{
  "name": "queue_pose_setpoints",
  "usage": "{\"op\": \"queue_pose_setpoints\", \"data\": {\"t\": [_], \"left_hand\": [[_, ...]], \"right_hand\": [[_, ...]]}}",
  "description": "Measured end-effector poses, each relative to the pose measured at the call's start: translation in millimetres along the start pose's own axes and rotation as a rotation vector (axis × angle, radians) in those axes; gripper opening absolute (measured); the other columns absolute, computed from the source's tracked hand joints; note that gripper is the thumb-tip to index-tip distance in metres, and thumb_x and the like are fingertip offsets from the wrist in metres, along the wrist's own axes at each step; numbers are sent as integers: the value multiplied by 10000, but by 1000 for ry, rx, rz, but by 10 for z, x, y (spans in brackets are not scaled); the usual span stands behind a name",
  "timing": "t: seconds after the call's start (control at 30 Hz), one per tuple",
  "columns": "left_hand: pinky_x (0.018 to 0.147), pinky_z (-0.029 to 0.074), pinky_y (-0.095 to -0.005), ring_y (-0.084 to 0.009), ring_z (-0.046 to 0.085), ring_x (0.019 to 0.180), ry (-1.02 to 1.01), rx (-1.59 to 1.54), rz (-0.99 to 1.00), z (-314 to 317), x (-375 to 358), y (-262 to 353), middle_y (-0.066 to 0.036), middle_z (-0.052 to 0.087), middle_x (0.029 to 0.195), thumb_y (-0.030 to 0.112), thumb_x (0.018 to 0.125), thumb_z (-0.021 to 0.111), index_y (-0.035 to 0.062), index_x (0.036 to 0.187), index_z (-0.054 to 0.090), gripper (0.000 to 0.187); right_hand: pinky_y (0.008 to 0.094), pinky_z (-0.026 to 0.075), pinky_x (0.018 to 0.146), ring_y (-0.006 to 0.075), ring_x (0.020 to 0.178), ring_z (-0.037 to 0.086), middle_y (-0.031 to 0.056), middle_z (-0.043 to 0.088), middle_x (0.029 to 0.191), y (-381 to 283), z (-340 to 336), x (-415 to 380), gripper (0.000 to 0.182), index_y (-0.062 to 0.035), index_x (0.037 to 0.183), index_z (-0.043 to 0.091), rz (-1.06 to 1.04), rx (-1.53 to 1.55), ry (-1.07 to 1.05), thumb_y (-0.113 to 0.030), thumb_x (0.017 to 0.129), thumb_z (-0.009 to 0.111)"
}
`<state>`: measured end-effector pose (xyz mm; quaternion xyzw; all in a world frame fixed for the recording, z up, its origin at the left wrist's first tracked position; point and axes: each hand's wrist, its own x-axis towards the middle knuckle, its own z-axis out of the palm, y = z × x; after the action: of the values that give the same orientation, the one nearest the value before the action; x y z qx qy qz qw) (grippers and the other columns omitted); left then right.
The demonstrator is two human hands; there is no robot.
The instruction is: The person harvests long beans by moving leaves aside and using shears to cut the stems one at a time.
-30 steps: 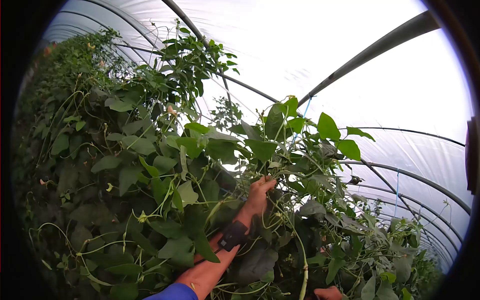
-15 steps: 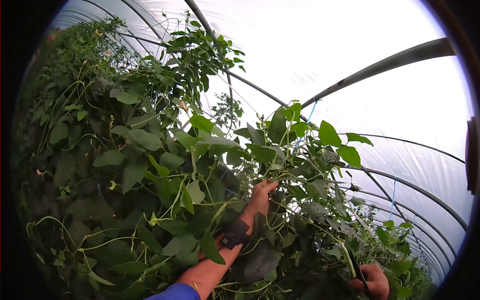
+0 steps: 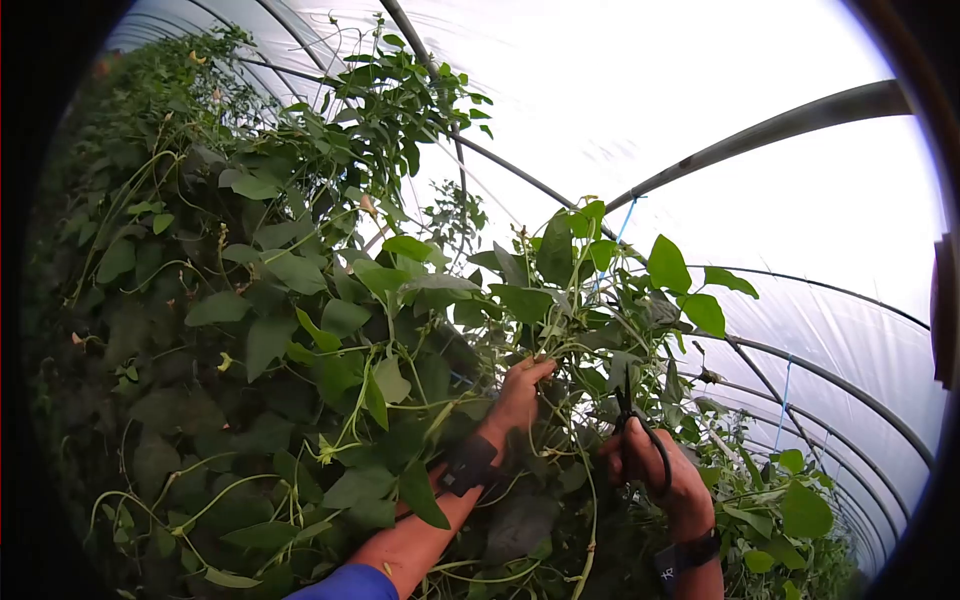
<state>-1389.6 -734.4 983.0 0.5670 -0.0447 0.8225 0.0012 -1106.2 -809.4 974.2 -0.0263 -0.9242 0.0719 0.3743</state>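
The scissors (image 3: 632, 425) stand nearly upright, blades pointing up into the vines (image 3: 560, 330), handles low. The right hand (image 3: 655, 468) reaches up with its grip clenched around those handles. Beside it, the left hand (image 3: 517, 395) stretches upward, fingers pinching a vine stem among leaves.

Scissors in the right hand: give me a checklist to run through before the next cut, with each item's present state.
1. Right hand has a grip on the scissors: ok.
2. Left hand holds the vine stems up among the leaves: ok.
3. Blades point up toward the held stems: ok.
4. Blades open or closed: cannot tell, leaves hide them.
5. Left fingers clear of the blades: ok, apart.
6. Which stem is targeted: cannot tell, tangle too dense.
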Motion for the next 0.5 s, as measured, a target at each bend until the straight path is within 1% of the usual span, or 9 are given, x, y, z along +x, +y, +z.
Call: {"op": "queue_pose_setpoints", "data": {"t": [0.03,0.13,0.2,0.23,0.27,0.33,0.4,0.47,0.5], "left_hand": [[781,478,-271,-124,585,846,-79,42,48,-54,5,0,-32,614,918,101,903,553,31,984,590,113],[781,473,-269,-121,580,848,-42,-18,9,33,-64,77,-31,613,924,102,907,545,24,990,592,124],[793,471,-271,-126,584,853,-18,-132,-52,105,-116,242,-26,617,924,100,909,539,24,990,592,124],[804,470,-272,-129,586,861,-4,-82,-61,105,-127,265,-29,619,923,93,909,535,21,990,594,123],[815,469,-273,-133,588,870,9,-32,-71,97,-127,262,-31,621,923,86,909,532,19,989,596,122],[812,467,-273,-134,587,866,-2,-63,-44,89,-131,178,-34,622,924,86,906,536,16,995,598,130],[809,466,-272,-134,586,862,-19,-77,-20,14,-110,45,-37,623,925,86,903,539,12,1001,600,137],[783,464,-275,-130,573,849,-32,314,374,-66,-38,-129,-39,620,927,86,891,549,10,1010,597,150],[783,464,-275,-130,573,849,-31,315,373,-67,-73,-77,-39,620,927,86,891,549,10,1010,597,150]], "right_hand": [[306,435,624,182,633,546,69,540,636,65,23,110,605,57,847,641,-3,-2,0,-479,968,388],[311,426,596,186,623,545,75,529,623,346,112,497,671,39,838,650,-121,-97,-88,-555,953,359],[342,462,626,211,666,578,91,555,686,664,116,635,509,16,979,647,-230,-254,-139,-464,942,481],[378,490,686,233,720,600,106,591,804,1393,75,905,390,-25,1213,553,-869,-727,178,-232,889,616],[378,490,686,233,720,600,106,591,804,1304,109,894,390,-25,1213,553,-866,-728,179,-232,889,616],[394,503,732,264,757,603,130,605,908,1028,168,863,668,-74,1394,378,-864,-601,130,3,791,655],[382,500,710,253,734,598,129,608,899,993,158,909,714,-85,1413,350,-907,-585,119,30,776,652],[370,497,689,242,711,593,128,611,890,1140,97,1049,762,-97,1431,322,-967,-577,91,56,761,649],[349,495,677,225,691,589,118,612,888,1428,35,1193,768,-94,1431,324,-873,-558,31,75,754,647]]}}
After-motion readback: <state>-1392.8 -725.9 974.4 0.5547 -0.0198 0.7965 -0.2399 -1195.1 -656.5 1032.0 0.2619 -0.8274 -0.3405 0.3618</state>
